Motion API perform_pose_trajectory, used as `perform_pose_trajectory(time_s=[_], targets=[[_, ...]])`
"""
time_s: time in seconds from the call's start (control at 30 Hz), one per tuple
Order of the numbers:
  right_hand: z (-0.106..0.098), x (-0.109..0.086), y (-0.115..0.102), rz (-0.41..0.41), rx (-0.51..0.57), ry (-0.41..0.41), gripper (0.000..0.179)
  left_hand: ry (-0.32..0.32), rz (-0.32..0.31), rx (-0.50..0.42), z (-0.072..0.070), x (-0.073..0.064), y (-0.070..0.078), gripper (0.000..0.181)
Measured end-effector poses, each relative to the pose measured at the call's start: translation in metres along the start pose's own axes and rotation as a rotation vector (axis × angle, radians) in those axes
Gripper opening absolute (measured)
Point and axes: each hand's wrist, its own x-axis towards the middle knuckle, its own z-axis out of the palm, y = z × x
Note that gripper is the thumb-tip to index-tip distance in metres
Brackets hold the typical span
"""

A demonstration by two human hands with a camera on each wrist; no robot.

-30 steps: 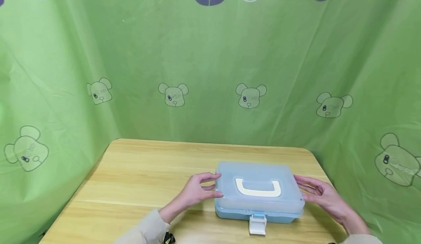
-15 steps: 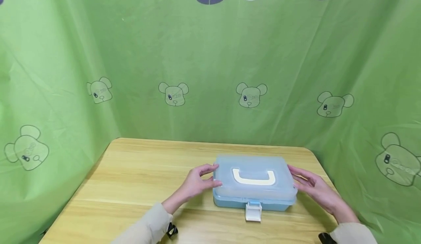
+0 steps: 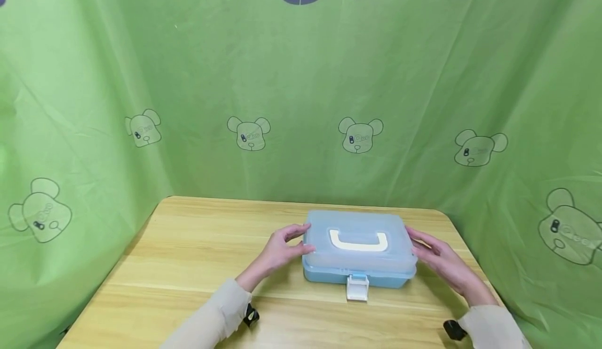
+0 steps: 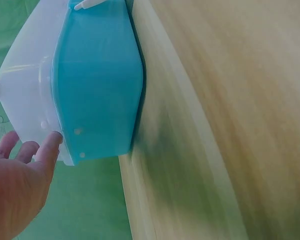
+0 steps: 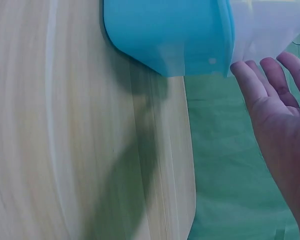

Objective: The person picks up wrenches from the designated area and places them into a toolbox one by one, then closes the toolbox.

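Observation:
A storage box (image 3: pixel 359 273) with a blue base and a cloudy, see-through lid (image 3: pixel 352 263) rests on the wooden table, right of the middle. Its white handle (image 3: pixel 359 245) lies on the lid's top, and a white latch (image 3: pixel 357 288) sticks out at the front. My left hand (image 3: pixel 279 248) touches the lid's left end with spread fingertips. At the opposite end, fingertips of my right hand (image 3: pixel 442 260) touch the lid. Both wrist views show fairly straight fingers on the lid (image 4: pixel 32 80) above the blue base (image 5: pixel 175 35). Each palm stands off the box.
The wooden table (image 3: pixel 202 265) has rounded back corners. A green curtain (image 3: pixel 301 77) with bear prints hangs behind the table and along both sides. Black straps (image 3: pixel 251 316) show at the wrists, below pale sleeves.
The box has slid back, away from the person, and slightly left. Both hands have moved with it, keeping their places at the two ends of the lid.

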Motion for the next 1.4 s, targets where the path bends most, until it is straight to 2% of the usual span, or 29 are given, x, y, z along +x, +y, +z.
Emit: perform_pose_trajectory(time_s=[0.2, 0.47, 0.7, 1.07, 1.23, 1.4], targets=[[0.003, 0.009, 0.0, 0.044, -0.028, 0.029, 0.06, 0.007, 0.006, -0.018, -0.001, 0.007, -0.003, 0.062], [0.003, 0.013, 0.0, 0.034, -0.041, 0.036, 0.06, 0.022, 0.008, 0.012, -0.003, 0.011, -0.004, 0.061], [-0.001, 0.013, 0.004, 0.023, -0.044, 0.042, 0.059, 0.0, 0.033, 0.026, -0.002, 0.012, 0.0, 0.061], [0.0, 0.012, 0.006, 0.023, -0.08, 0.051, 0.06, -0.064, 0.018, 0.056, -0.004, 0.012, 0.008, 0.067], [0.001, 0.011, 0.004, 0.015, -0.079, 0.044, 0.06, -0.06, 0.009, 0.05, -0.002, 0.01, 0.006, 0.065], [0.003, 0.012, 0.005, 0.009, -0.071, 0.039, 0.06, -0.056, 0.031, 0.063, -0.002, 0.007, 0.006, 0.064]])
